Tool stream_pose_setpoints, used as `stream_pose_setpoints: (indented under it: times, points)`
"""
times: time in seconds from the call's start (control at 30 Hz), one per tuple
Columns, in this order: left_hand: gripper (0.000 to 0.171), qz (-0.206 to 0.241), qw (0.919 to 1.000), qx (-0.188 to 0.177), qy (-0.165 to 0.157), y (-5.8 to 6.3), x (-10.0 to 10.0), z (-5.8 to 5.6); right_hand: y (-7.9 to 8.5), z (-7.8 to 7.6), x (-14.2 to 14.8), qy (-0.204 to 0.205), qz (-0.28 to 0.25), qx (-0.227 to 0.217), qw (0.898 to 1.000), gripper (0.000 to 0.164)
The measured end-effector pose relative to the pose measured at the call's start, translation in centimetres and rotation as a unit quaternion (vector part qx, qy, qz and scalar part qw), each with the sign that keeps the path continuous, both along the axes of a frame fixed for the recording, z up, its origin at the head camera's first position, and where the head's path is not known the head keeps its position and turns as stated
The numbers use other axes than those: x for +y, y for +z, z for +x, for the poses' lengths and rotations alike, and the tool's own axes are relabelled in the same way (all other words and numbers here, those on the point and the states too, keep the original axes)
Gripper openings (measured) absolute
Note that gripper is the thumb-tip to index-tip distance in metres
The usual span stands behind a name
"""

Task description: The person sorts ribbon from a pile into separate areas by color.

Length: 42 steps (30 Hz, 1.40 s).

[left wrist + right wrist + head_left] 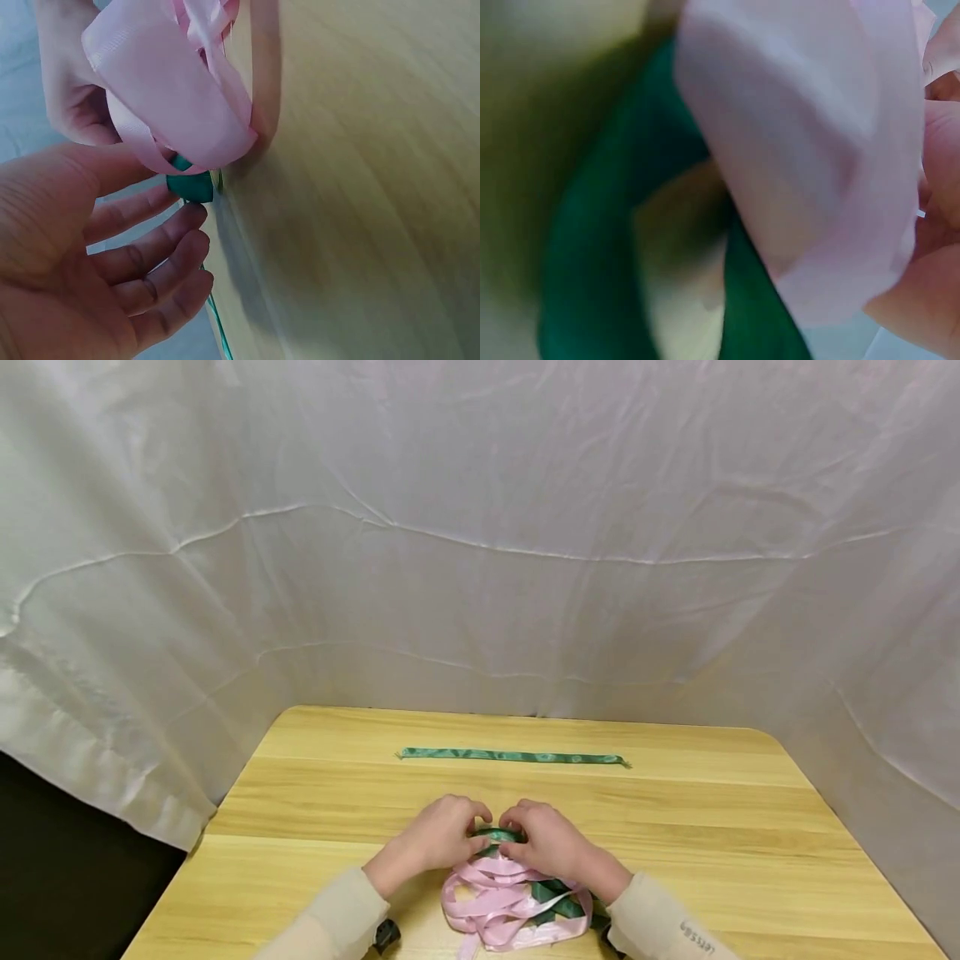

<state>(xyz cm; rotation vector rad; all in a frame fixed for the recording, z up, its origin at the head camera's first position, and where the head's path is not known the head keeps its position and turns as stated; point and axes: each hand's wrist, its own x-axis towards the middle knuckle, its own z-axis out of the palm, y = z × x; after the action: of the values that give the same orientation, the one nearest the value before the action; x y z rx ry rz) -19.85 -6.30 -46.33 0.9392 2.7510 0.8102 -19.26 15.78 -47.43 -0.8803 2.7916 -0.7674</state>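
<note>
A tangled pile of pink ribbon and dark green ribbon lies at the table's near edge. My left hand pinches a piece of green ribbon at the far side of the pile. In the left wrist view that green ribbon shows at the thumb and forefinger, partly hidden by pink loops. Facing it, my right hand holds the other end of the same short green stretch, fingers curled. Blurred pink ribbon covers much of the right wrist view, hiding most of that grip.
Farther back, a flat green ribbon strip with frayed ends lies straight across the wooden table. A pale curtain hangs behind the table and along its sides.
</note>
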Motion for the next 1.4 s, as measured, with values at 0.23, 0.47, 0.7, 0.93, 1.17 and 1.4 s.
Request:
stream_pose_setpoints:
  times: [0.23,0.47,0.7,0.93,1.17,1.4]
  points:
    - [0.025,-0.012,0.9998,-0.013,-0.006,-0.1,0.1,0.3,-0.7,0.2,-0.2,-0.011,-0.003,0.023,1.000,0.005]
    - [0.014,-0.020,0.9998,-0.003,0.000,-0.5,0.1,0.5,-0.9,0.4,-0.3,-0.014,-0.042,0.025,0.999,0.010]
    - [0.018,0.027,0.9996,0.008,-0.004,-0.6,-0.1,-0.1,-0.8,0.5,-0.3,-0.029,-0.076,0.016,0.997,0.003]
    - [0.014,0.104,0.9938,-0.037,-0.012,0.0,-0.2,-0.3,-0.5,0.2,-0.1,-0.012,-0.111,-0.006,0.994,0.012]
    - [0.008,0.126,0.9906,-0.052,0.008,0.6,-0.5,-0.5,0.8,0.1,0.5,-0.025,-0.143,-0.029,0.989,0.017]
    - [0.013,0.108,0.9926,-0.009,0.054,1.3,-1.1,-0.5,2.2,-0.2,1.3,-0.050,-0.145,-0.026,0.988,0.021]
